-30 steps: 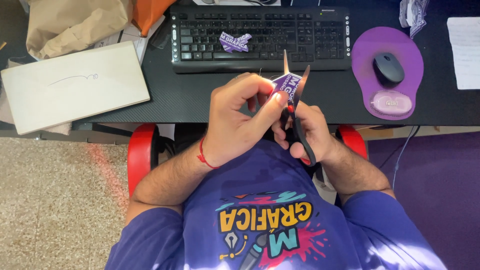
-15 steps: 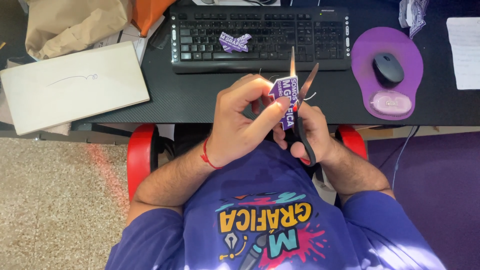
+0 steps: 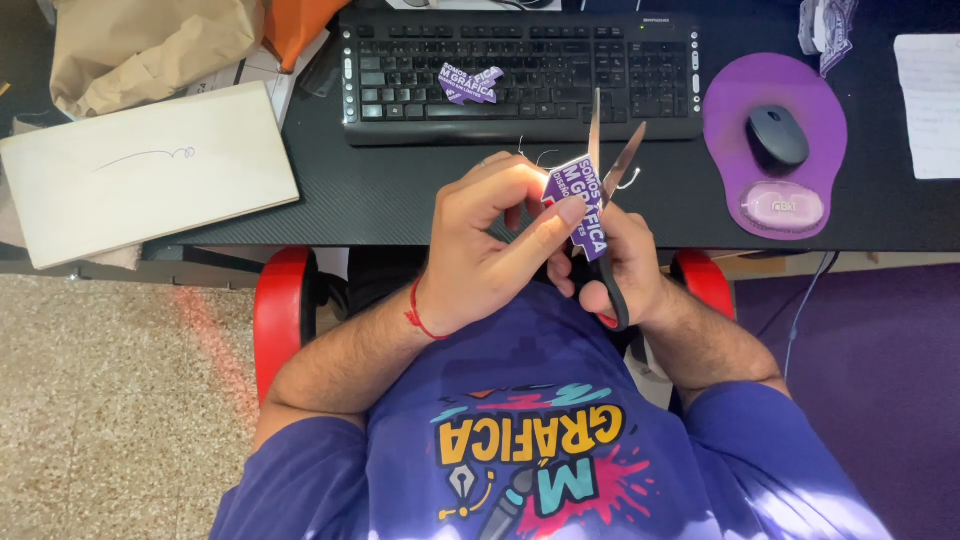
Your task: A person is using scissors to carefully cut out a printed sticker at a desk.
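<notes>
Purple printed paper cutout [image 3: 580, 205], pinched in our left hand [image 3: 490, 245] above the table's [image 3: 400, 200] near edge, has turned upright within the open scissors [image 3: 605, 200] our right hand [image 3: 625, 265] grips, so trimming continues.

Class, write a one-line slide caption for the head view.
Left hand holds purple sticker; right hand opens scissors around it.
</notes>
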